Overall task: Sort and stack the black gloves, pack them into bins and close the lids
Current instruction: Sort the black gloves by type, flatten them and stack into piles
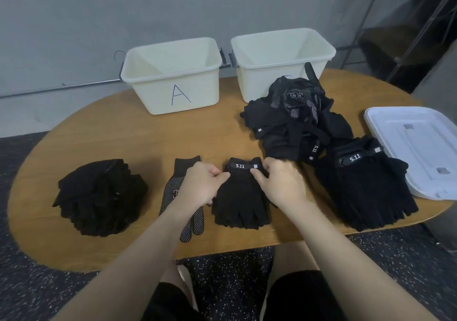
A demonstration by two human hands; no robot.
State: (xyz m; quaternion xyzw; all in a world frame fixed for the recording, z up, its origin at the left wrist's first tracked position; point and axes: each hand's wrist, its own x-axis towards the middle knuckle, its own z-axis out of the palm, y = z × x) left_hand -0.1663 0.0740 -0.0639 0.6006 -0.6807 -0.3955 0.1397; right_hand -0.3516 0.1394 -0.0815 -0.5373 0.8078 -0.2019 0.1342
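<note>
A black fingerless glove (238, 201) with a "5.11" wrist strap lies at the table's front middle. My left hand (203, 184) pinches its left wrist edge and my right hand (279, 181) pinches the right end of the strap. Under my left hand lies a dotted knit glove (184, 219). A stack of dotted gloves (100, 197) sits at the left. At the right rests a stack of fingerless gloves (366, 187). An unsorted heap of gloves (295, 120) lies behind it. Two open cream bins stand at the back: bin A (173, 73) and a second bin (282, 56).
White lids (415, 147) lie stacked at the table's right edge, partly overhanging it. The oval wooden table (118, 135) has bare wood between bin A and the front gloves. A grey wall rises behind the bins, and a metal rack stands at the far right.
</note>
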